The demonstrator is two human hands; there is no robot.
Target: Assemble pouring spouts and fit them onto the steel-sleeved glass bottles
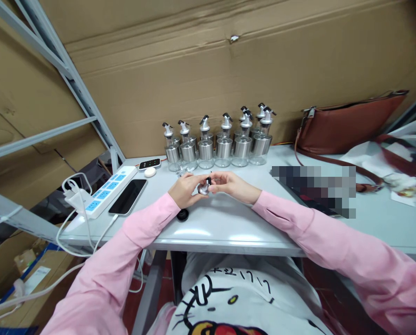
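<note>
Between my two hands, above the table, is a silver bottle pourer top (204, 188) with a black flip part. My left hand (187, 190) has its fingers closed around the pourer's left side. From the other side, my right hand (228, 184) pinches at its black part; the fingertips partly hide it. A round black cap (182, 215) lies on the table below my left hand. Behind my left hand sits a small clear or silver piece (184, 170), too blurred to name. Further back, glass oil bottles (205, 150) with steel bands stand upright in rows, several with pourers fitted.
On the left are a power strip (106, 193) with plugs, a phone (128, 197) on a cable, a white round case (150, 172) and a small black-screened device (149, 164). A brown bag (347, 123) and a blurred-out item (312, 190) lie right. Cardboard (194, 70) stands behind.
</note>
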